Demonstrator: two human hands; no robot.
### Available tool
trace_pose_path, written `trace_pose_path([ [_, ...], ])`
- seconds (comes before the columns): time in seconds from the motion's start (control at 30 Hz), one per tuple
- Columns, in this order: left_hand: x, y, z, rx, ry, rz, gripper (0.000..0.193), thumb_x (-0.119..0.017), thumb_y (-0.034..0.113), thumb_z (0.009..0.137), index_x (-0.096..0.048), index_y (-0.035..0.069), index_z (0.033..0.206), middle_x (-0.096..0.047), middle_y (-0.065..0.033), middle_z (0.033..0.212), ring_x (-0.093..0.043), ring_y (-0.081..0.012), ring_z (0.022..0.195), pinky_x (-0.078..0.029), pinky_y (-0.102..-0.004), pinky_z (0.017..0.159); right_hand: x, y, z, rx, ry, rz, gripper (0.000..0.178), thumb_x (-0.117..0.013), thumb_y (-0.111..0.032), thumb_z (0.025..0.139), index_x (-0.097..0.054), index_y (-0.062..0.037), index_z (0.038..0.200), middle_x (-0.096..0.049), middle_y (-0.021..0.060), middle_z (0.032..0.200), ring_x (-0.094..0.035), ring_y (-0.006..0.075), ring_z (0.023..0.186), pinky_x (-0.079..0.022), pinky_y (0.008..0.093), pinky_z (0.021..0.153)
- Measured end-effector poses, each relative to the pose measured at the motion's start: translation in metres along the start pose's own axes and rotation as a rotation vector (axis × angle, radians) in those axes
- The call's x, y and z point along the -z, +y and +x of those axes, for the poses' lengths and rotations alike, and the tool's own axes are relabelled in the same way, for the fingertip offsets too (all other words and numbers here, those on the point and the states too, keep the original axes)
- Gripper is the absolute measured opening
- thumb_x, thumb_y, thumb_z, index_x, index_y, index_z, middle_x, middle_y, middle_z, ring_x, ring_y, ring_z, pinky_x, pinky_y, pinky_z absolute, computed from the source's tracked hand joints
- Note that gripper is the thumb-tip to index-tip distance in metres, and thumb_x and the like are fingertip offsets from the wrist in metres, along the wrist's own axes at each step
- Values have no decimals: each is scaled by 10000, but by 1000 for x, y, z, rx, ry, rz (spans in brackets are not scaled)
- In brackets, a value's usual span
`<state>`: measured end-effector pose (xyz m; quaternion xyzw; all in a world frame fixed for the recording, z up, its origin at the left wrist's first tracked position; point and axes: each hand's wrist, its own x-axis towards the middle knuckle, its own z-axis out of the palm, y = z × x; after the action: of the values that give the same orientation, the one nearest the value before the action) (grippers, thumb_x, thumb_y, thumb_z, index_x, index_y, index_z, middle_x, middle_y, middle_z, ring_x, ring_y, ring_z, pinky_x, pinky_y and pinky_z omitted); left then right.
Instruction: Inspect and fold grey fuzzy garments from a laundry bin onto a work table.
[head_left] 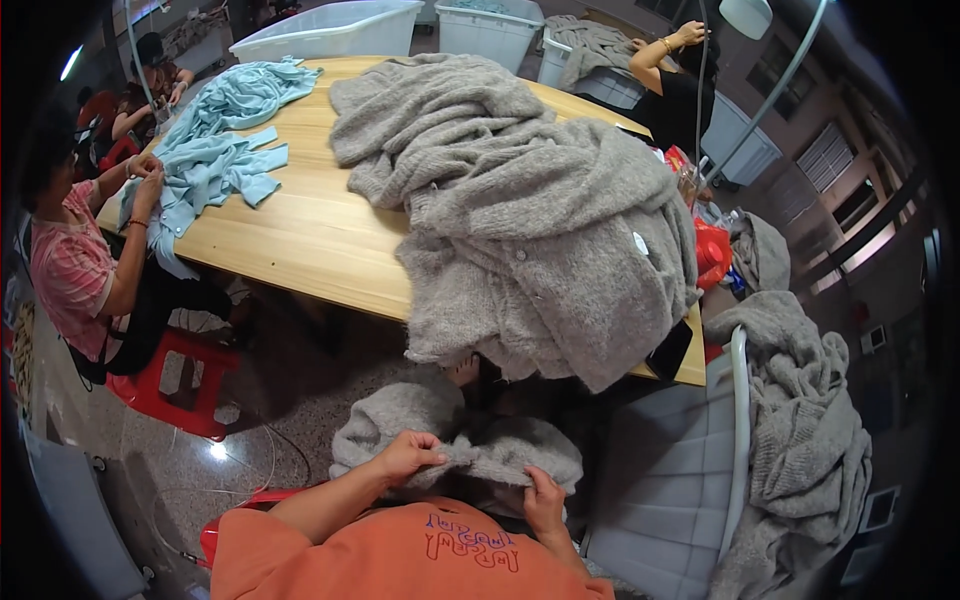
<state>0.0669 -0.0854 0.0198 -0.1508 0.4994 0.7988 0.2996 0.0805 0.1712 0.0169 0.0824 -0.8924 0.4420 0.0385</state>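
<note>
A grey knitted garment [400,415] lies over my lap, with a stretch of its edge held up between my two hands. My left hand [408,456] pinches that edge between thumb and fingers. A short way to the right, my right hand [543,494] grips the same edge, fingers closed on the knit. The fabric between them is roughly level. On the table before me is a big heap of grey knitwear [540,220] with small buttons and a white label, part of it hanging over the near edge.
The wooden table [330,270] spans the middle. At left, a person [90,240] on a red stool [180,385] handles light blue garments [225,160]. A grey bin [670,480] with more knitwear [800,430] stands close on my right. A dark phone [672,348] lies at the table's corner.
</note>
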Motion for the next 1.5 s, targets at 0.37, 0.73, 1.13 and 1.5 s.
trace_pose_path([
  [0.37, -30, -23, 19, -3, -124, 195, 96, -578, 59, 750, -570, 41, 657, -513, 38, 591, -430, -37, 543, -343, -191, 479, -25, -52, 19, 677, -146, 22, 231, -542, 29, 604, -552, -41, 825, -545, 69, 706, -543, 214, 598, -441, 303, 502],
  [0.73, -16, -25, 14, 123, -170, -68, 22, -582, 24, 750, -576, 38, 734, -540, 22, 676, -511, -59, 654, -408, -185, 595, -32, -46, 19, 657, -212, -92, 202, -554, 20, 594, -548, -32, 790, -551, 73, 733, -535, 215, 598, -429, 297, 476],
  [1.13, -17, -26, 12, -218, 18, 385, 118, -625, 46, 712, -596, 7, 819, -523, 22, 619, -432, -38, 565, -353, -214, 473, -44, -48, 20, 410, -210, 50, 255, -487, 98, 583, -541, -29, 798, -547, 130, 775, -555, 309, 720, -464, 346, 607],
  [1.5, -8, -28, -1, -242, 20, 465, 130, -633, 77, 677, -620, 16, 791, -603, -49, 667, -530, -87, 640, -423, -249, 586, -57, -34, 22, -200, -513, 442, 124, -504, 43, 677, -539, 9, 791, -583, 87, 732, -542, 106, 676, -428, 241, 596],
])
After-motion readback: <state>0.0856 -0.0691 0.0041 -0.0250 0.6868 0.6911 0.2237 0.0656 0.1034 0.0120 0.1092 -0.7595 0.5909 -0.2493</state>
